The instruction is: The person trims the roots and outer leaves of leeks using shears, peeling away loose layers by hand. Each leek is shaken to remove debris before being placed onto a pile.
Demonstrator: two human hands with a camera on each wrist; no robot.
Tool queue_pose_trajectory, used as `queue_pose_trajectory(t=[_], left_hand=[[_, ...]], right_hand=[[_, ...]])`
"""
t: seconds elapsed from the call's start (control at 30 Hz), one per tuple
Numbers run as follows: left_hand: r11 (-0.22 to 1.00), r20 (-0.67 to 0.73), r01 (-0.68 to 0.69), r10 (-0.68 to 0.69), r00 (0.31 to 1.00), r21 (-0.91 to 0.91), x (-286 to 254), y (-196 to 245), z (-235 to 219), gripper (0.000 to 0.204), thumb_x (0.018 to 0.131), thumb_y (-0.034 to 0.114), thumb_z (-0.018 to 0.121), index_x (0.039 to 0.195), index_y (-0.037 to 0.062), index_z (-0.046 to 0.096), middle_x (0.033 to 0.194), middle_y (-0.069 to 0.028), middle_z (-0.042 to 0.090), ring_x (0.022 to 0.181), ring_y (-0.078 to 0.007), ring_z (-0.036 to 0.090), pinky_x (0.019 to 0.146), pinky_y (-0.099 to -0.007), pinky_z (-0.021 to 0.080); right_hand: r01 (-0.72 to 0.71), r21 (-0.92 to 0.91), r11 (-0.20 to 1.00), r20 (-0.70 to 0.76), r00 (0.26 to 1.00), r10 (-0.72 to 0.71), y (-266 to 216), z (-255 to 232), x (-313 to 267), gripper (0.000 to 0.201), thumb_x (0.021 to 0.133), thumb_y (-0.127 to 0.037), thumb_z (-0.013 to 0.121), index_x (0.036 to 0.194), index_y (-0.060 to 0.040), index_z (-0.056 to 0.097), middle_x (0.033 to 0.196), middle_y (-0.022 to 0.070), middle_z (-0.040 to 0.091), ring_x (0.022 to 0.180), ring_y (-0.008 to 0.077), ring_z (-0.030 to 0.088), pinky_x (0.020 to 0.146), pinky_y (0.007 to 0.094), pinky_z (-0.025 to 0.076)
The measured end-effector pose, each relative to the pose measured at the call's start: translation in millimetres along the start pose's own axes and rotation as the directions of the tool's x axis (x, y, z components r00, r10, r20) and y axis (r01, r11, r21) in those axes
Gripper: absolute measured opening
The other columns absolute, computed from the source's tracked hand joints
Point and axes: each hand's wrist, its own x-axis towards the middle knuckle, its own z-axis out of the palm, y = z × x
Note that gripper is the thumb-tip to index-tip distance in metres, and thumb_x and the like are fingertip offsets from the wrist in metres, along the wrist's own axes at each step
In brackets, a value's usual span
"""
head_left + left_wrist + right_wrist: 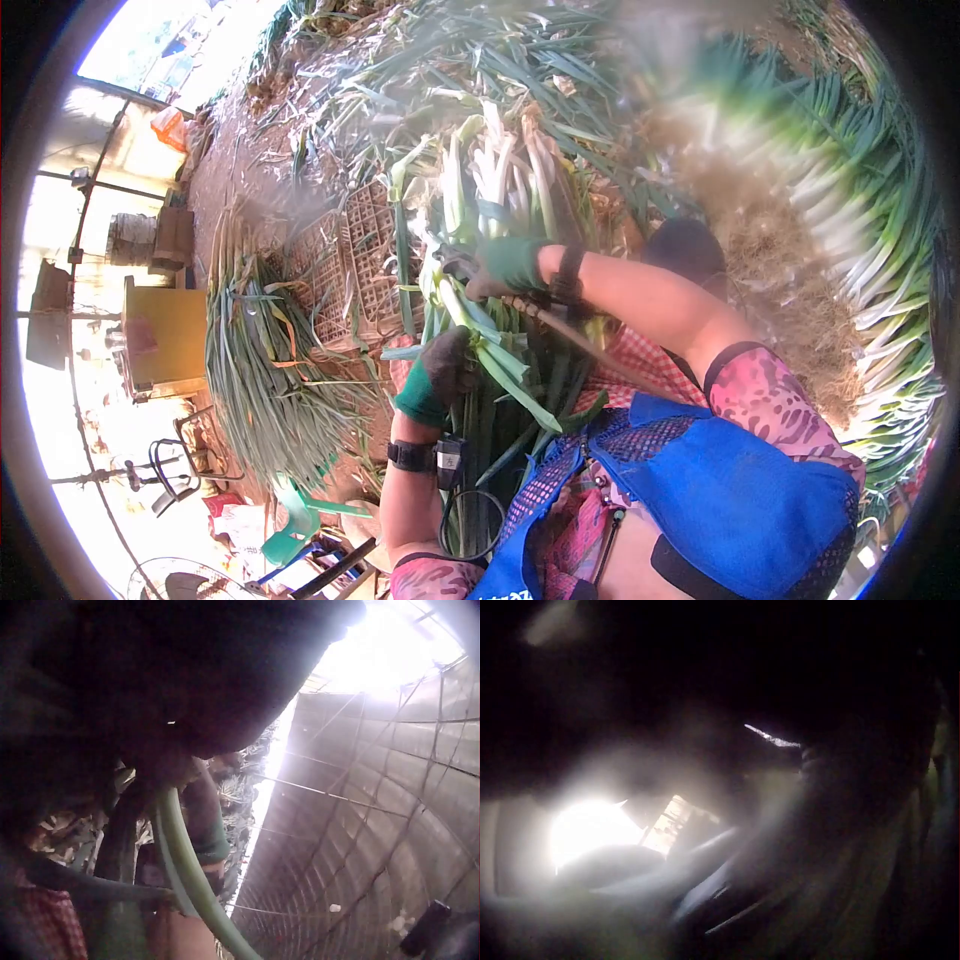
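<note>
The left hand [440,378], in a green and dark glove, has its fingers curled round a green onion stalk [505,372] in the head view. Just above it the right hand [505,268], gloved alike, bends its fingers at the pale part of that stalk. Behind both hands stands a bunch of trimmed white stems [497,175]. In the left wrist view the dark left hand [172,682] fills the top, with the curved stalk [191,866] coming out below it. The right wrist view is mostly dark and blurred.
A pile of long green onions [270,350] lies at the left beside brown plastic crates [365,255]. Along the right runs a long row of onions [850,220] with white stems. Loose leaves [530,60] cover the ground ahead. A green plastic item [292,530] is at lower left.
</note>
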Motion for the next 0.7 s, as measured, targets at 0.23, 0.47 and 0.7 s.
queue_pose_trajectory(t=[0.23, 0.47, 0.7], left_hand=[[0.763, 0.095, -0.436, 0.449, 0.888, 0.477, 0, -13, -7, 0.037, 0.081, -0.002, 0.058, 0.119, -0.0017, 0.058, 0.098, -0.0154, 0.066, 0.088, -0.0267, 0.065, 0.077, -0.0336, 0.052], [0.660, 0.090, -0.539, 0.587, 0.805, 0.523, 3, -23, -12, 0.041, 0.078, 0.002, 0.064, 0.118, -0.0017, 0.059, 0.096, -0.0160, 0.065, 0.087, -0.0315, 0.064, 0.078, -0.0378, 0.052], [0.695, 0.067, -0.389, 0.443, 0.894, 0.605, 6, -35, -19, 0.050, 0.077, 0.004, 0.062, 0.125, -0.0030, 0.054, 0.109, -0.0187, 0.066, 0.098, -0.0308, 0.065, 0.087, -0.0360, 0.052]], right_hand=[[0.146, 0.005, 0.989, -0.023, 0.989, -0.146, -4, -6, 8, 0.049, 0.077, -0.043, 0.060, 0.093, 0.0022, 0.071, 0.088, 0.0233, 0.069, 0.080, 0.0327, 0.067, 0.075, 0.0393, 0.051], [-0.004, -0.008, 1.000, 0.082, 0.997, 0.004, -47, -39, -7, 0.029, 0.081, -0.030, 0.061, 0.084, -0.0023, 0.067, 0.078, 0.0153, 0.067, 0.078, 0.0270, 0.067, 0.067, 0.0369, 0.052], [0.267, -0.031, 0.963, 0.226, 0.941, -0.253, 49, 13, 99, 0.034, 0.082, -0.026, 0.061, 0.111, -0.0080, 0.061, 0.089, 0.0152, 0.064, 0.078, 0.0205, 0.065, 0.065, 0.0343, 0.052]])
